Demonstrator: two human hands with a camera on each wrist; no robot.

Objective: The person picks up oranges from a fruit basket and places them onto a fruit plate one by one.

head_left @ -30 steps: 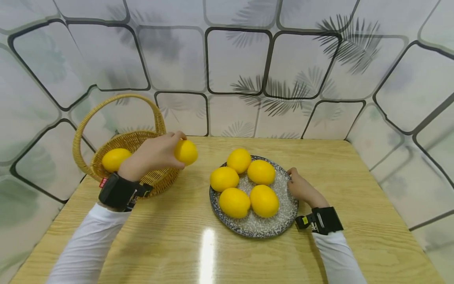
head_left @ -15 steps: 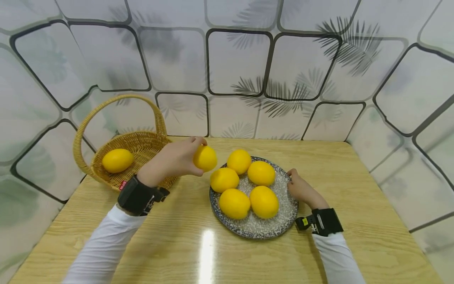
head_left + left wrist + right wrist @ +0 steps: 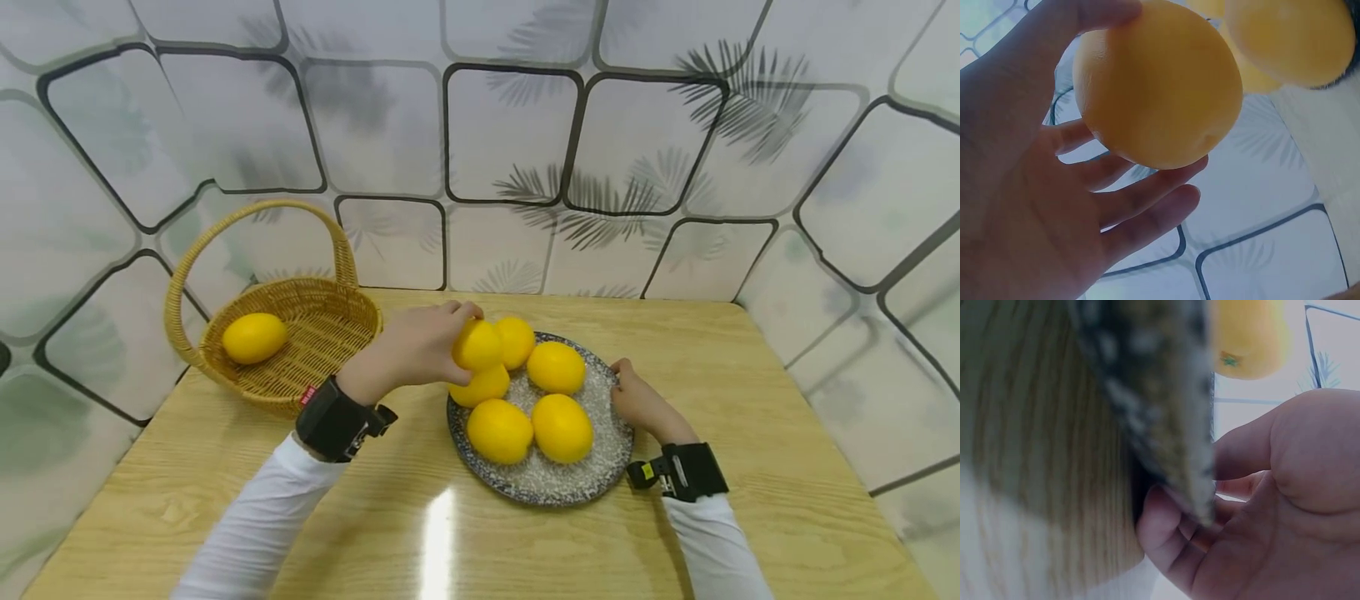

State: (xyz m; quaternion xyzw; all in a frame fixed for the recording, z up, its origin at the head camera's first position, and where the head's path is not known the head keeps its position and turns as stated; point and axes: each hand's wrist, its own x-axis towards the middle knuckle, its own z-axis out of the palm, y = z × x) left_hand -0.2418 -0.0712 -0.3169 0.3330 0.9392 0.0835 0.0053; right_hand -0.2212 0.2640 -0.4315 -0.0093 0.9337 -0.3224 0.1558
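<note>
My left hand [image 3: 420, 346] holds a yellow lemon [image 3: 477, 345] over the left side of a speckled grey plate [image 3: 592, 467]. In the left wrist view the thumb lies on one side of this lemon [image 3: 1160, 87] and the fingers on the other. Several more lemons sit on the plate, among them one at the front right [image 3: 562, 428]; the held lemon overlaps two others in the head view. My right hand [image 3: 648, 404] grips the plate's right rim. In the right wrist view its fingertips [image 3: 1160, 515] are tucked under the rim.
A wicker basket [image 3: 367, 308] with a tall arched handle stands at the left of the wooden table [image 3: 337, 533]. One lemon [image 3: 255, 338] lies in its left part. Patterned walls [image 3: 510, 133] rise behind the table and at both sides.
My left hand has carried the lemon rightward, away from the basket and over the plate. The right hand has kept its grip on the rim, and the plate has stayed in place.
</note>
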